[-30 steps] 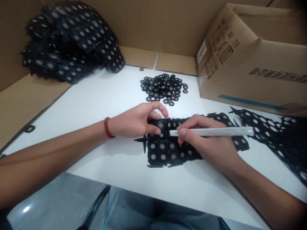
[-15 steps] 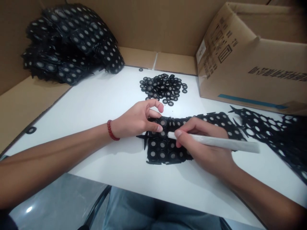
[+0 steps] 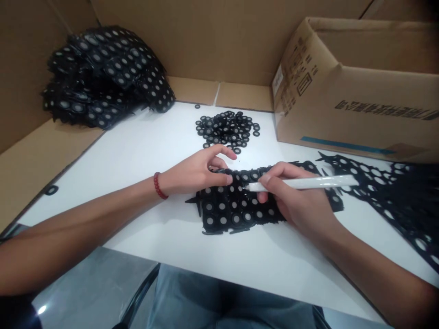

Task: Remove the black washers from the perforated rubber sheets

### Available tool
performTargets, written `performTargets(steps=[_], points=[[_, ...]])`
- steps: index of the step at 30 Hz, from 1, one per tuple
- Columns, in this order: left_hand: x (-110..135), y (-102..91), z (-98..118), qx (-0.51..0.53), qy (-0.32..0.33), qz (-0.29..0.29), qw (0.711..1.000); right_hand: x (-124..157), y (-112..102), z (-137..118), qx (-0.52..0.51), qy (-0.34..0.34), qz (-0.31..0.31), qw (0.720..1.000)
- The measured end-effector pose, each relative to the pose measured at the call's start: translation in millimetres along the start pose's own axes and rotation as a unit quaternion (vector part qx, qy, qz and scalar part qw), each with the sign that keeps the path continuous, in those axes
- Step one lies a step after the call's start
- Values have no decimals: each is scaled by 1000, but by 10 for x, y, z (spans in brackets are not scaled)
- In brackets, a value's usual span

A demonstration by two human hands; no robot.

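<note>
My right hand (image 3: 295, 192) is closed around a white pen-like tool (image 3: 318, 181), held like a pencil with its thin tip pointing left at the black rubber sheet (image 3: 222, 212). Rows of round pieces with grey centres fill that sheet, which lies on the white table. At the sheet's far left edge, my left hand (image 3: 202, 171) pinches it with the thumb on top. The index finger is raised clear and curved, while the other fingertips are partly hidden behind the edge. A red bead bracelet (image 3: 160, 185) circles the left wrist.
Beyond my hands lies a pile of loose black rings (image 3: 226, 128). A large heap of dotted black sheets (image 3: 109, 73) stands back left. An open cardboard box (image 3: 356, 105) is back right, with punched-out black webbing (image 3: 380, 183) before it. One stray ring (image 3: 51, 190) lies far left.
The tool has swung flatter, and its thin tip now shows against the sheet. The sheet has shifted slightly left in view. My left hand keeps nearly the same pose.
</note>
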State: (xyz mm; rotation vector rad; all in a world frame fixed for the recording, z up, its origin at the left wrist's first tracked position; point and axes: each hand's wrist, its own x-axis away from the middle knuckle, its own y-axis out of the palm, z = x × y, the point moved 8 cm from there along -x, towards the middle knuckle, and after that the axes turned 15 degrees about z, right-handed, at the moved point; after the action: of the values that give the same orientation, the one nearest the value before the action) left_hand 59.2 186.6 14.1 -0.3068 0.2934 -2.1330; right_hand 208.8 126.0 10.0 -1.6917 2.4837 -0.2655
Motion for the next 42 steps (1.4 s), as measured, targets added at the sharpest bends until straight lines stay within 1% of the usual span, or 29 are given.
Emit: performTargets(steps=[3, 6, 10, 17, 21, 25, 31, 33, 37, 38, 39, 42], points=[[-73, 47, 1, -74, -15, -6, 997, 16, -19, 0, 7, -8, -14, 1000], [-114, 78, -18, -98, -30, -17, 995, 31, -46, -69, 36, -34, -8, 999], [-77, 89, -36, -33, -40, -32, 998, 38, -32, -142, 86, -67, -14, 994], [-24, 98, -56, 65, -56, -42, 995, 38, 5, -136, 109, -82, -29, 990], [-30, 105, -55, 87, -51, -41, 994, 47, -1, -145, 126, -85, -25, 988], [-37, 116, -48, 105, -34, -28, 994, 70, 6, -147, 136, -89, -27, 986], [-43, 166, -58, 121, -10, -16, 992, 134, 126, -109, 135, -88, -82, 984], [-46, 138, -53, 110, -1, -8, 994, 111, 97, -100, 126, -74, -72, 987], [-54, 62, -12, 42, 0, 7, 999, 2, -113, -88, 84, -37, 18, 996], [-60, 64, -3, 17, -8, 5, 1000, -16, -148, -82, 79, -33, 28, 996], [-70, 72, 5, -10, -17, 3, 1000, -27, -162, -79, 77, -35, 26, 996], [-125, 119, 25, -97, -33, 7, 995, -30, -150, -73, 90, -59, -5, 994]])
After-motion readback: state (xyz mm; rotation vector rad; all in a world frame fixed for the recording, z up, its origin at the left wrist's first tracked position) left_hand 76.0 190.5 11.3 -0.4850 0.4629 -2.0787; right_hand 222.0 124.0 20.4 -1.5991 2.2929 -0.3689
